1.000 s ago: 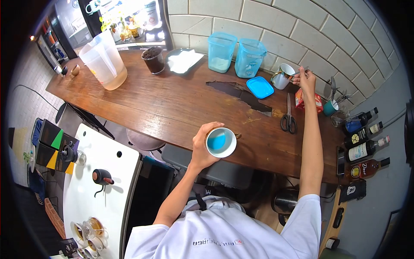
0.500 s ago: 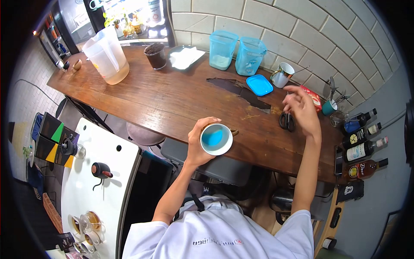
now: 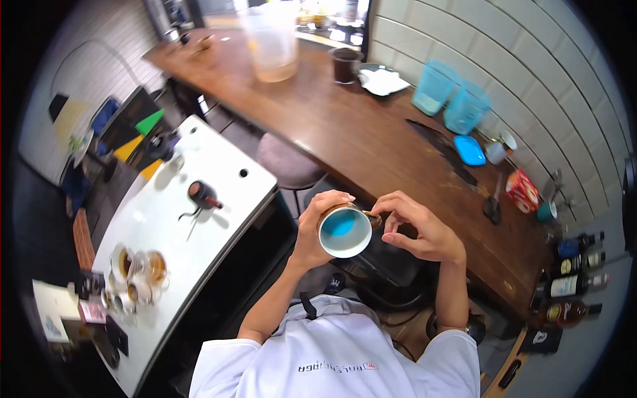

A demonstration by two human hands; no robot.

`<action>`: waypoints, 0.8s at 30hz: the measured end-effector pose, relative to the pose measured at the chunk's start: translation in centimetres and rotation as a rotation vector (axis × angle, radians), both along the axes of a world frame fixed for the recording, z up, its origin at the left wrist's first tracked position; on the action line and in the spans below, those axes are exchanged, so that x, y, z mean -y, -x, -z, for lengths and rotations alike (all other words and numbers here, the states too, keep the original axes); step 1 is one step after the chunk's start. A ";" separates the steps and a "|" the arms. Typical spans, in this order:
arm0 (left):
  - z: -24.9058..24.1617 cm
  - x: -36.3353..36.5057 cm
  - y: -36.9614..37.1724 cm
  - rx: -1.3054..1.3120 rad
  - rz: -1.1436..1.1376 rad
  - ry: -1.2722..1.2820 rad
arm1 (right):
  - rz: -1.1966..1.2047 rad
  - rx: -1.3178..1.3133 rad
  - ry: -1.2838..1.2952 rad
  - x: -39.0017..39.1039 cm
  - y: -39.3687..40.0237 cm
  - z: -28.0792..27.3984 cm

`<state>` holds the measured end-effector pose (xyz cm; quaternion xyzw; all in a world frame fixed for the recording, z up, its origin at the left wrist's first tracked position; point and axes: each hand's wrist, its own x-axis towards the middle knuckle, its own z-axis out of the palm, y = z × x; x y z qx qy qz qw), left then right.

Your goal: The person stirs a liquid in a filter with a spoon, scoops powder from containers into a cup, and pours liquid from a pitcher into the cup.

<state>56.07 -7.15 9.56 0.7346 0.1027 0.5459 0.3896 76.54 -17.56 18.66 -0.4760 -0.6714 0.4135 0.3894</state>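
Observation:
My left hand (image 3: 313, 229) is wrapped round a mug (image 3: 358, 249) with a white inside and a gold-brown handle. The mug tilts toward me, and a bright blue patch shows at its bottom. My right hand (image 3: 424, 229) has its fingers bent and apart, with the index fingertip right at the mug handle (image 3: 375, 220). Both hands are in front of the wooden counter's near edge. On the counter lie black scissors (image 3: 492, 209), right of my right hand, beside a red box (image 3: 522, 191).
Along the wooden counter (image 3: 371, 139) stand a clear pitcher (image 3: 272, 50), a dark cup (image 3: 345, 66), two blue containers (image 3: 434, 89), a blue lid (image 3: 470, 150) and another mug (image 3: 500, 147). Several bottles (image 3: 570, 285) line the right end. A white table (image 3: 225, 166) at left holds a kettle (image 3: 201, 194).
My right hand has come down from near the scissors to the mug's handle. The view has turned toward the left, and my left hand still holds the mug.

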 end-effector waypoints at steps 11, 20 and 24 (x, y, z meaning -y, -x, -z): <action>-0.1 6.9 20.6 -0.072 -0.386 0.159 | -0.436 -0.030 -0.025 -3.6 19.5 4.3; 1.0 16.4 34.2 -0.045 -0.709 0.645 | -0.686 -0.035 0.213 -2.5 35.5 7.9; 1.7 20.5 41.3 0.016 -0.582 0.744 | -0.848 -0.065 0.463 -0.1 42.2 9.1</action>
